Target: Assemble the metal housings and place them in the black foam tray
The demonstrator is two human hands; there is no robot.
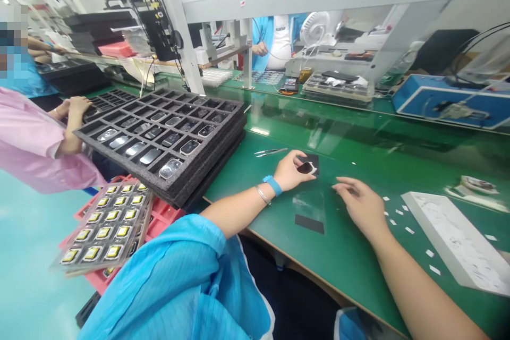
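Observation:
My left hand (290, 171) is closed on a small dark-faced watch case (306, 168) with a pale edge, its thumb and fingers at the sides. Behind and under the case a black pad (311, 159) lies on the green mat. My right hand (360, 199) hovers to the right, apart from the case, fingers loosely bent with nothing visible in them. Between me and the case is a clear film sheet with a dark strip (309, 223). Metal tweezers (271, 152) rest beyond my left wrist.
Stacked black foam trays (175, 133) holding watch cases stand at left. A clear tray (107, 220) of yellow-marked parts sits on red trays (165, 218). At right is a white box (458, 244) with small white pieces around it. A person in pink (43, 138) works at far left.

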